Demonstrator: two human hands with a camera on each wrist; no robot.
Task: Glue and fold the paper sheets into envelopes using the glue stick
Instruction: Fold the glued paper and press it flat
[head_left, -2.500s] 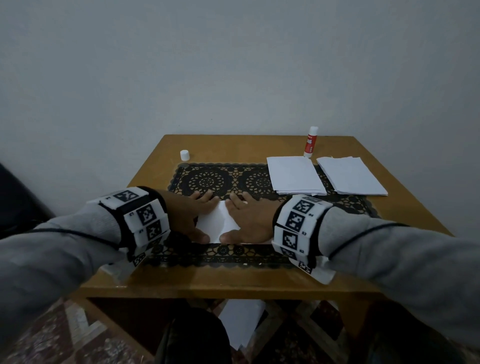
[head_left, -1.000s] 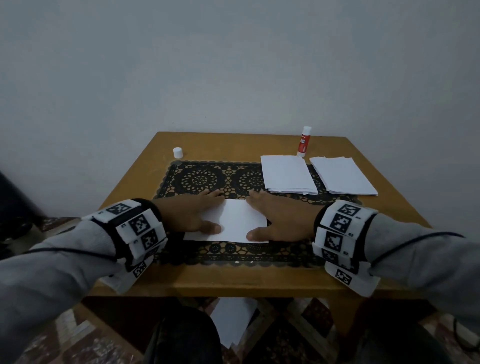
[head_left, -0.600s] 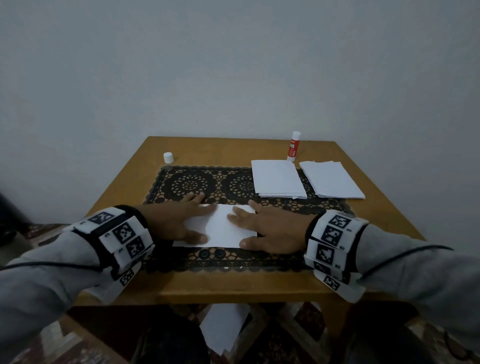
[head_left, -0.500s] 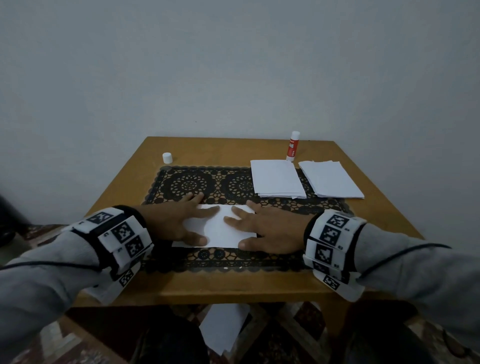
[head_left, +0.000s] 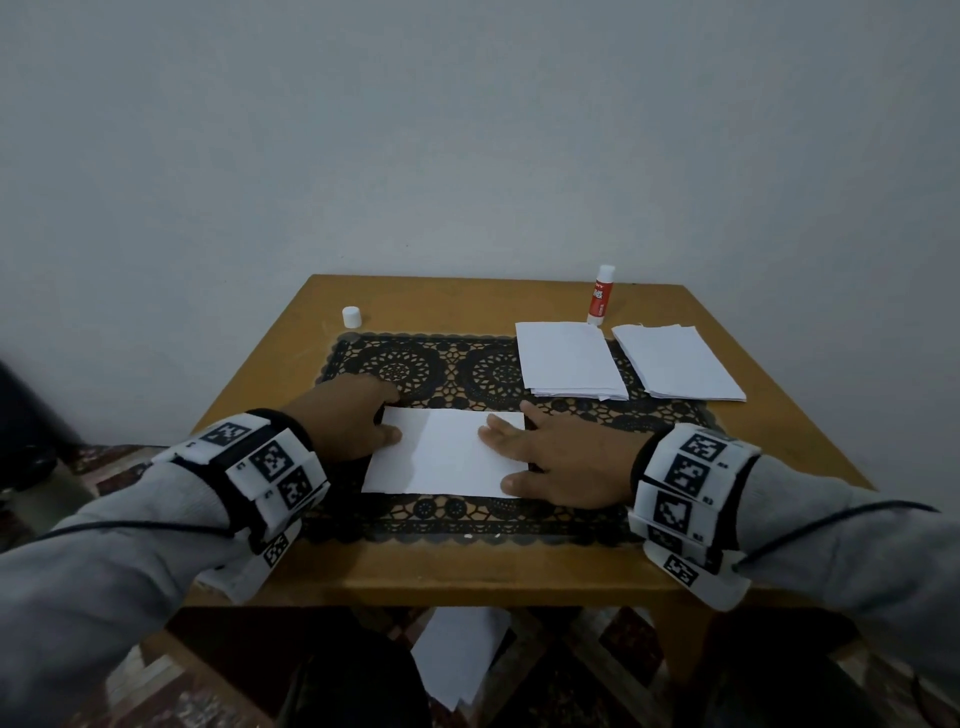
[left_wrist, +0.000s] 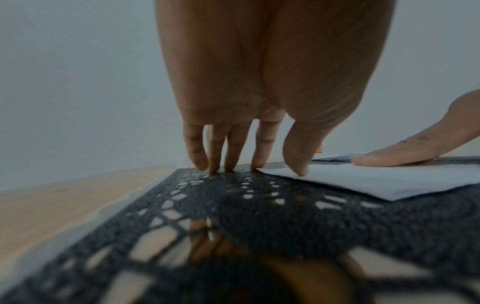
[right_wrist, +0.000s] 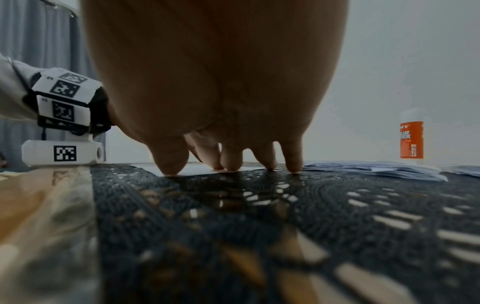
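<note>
Folded sheet (head_left: 447, 452) lies flat on lace mat (head_left: 457, 364), left hand (head_left: 348, 415) and right hand (head_left: 566, 462) now slid apart to its ends, fingers flat and pressing, gripping nothing; crease apparently set.

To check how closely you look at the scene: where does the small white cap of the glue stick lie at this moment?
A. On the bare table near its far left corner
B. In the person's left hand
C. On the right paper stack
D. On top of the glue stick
A: the white cap sits alone on the bare wooden table, far left, across from the uncapped glue stick.
</note>
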